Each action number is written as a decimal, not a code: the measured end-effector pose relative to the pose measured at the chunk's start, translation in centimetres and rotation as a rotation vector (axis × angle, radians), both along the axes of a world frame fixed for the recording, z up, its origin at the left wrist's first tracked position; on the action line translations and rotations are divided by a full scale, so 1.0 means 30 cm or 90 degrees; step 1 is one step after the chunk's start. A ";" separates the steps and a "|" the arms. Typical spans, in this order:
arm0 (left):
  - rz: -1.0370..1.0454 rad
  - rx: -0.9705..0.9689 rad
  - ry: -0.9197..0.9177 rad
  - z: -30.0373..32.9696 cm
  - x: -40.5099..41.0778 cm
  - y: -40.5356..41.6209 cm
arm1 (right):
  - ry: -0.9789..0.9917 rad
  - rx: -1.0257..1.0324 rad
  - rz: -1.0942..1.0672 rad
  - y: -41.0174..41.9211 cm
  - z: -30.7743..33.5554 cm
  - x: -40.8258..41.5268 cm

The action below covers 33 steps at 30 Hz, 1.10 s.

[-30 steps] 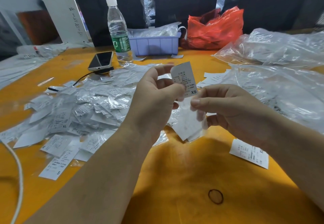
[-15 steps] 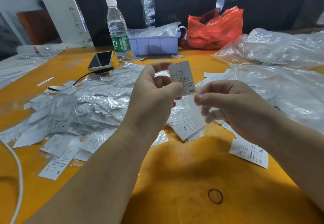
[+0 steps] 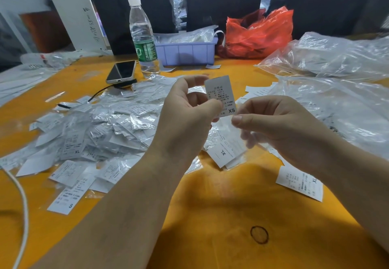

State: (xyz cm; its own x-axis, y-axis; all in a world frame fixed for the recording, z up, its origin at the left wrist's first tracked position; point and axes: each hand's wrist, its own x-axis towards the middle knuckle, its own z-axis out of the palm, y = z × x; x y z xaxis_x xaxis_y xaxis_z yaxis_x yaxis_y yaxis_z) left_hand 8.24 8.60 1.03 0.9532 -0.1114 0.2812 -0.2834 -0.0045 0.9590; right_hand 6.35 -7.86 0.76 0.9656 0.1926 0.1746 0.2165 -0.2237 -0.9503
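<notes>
A: State of the counter (image 3: 210,205)?
B: Orange; label pile (image 3: 101,125) toward its left edge.
A: Hands?
B: The left hand (image 3: 185,119) pinches the XS label (image 3: 221,95) above the counter's middle. The right hand (image 3: 280,129) curls just beside it; its grip possibly empty, cannot tell.

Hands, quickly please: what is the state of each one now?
Left hand: pinches the XS label.
Right hand: curled beside it; grip cannot be told.

Left grip (image 3: 189,108) pinches XS tag (image 3: 221,94) upright over orange surface (image 3: 210,205). Right grip (image 3: 280,125) curled just beside tag's lower corner, hold unclear. Bagged tag pile (image 3: 94,125) at left, XL tag (image 3: 223,153) under both grips, bottle (image 3: 143,37) and phone (image 3: 122,71) behind.
</notes>
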 end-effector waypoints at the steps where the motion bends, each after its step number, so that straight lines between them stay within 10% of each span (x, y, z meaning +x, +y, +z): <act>1: 0.002 -0.001 0.001 0.001 0.000 -0.001 | -0.001 -0.002 -0.001 -0.002 -0.001 0.000; 33: -0.043 0.001 0.038 -0.010 -0.003 -0.011 | -0.005 0.021 -0.025 0.000 -0.004 0.000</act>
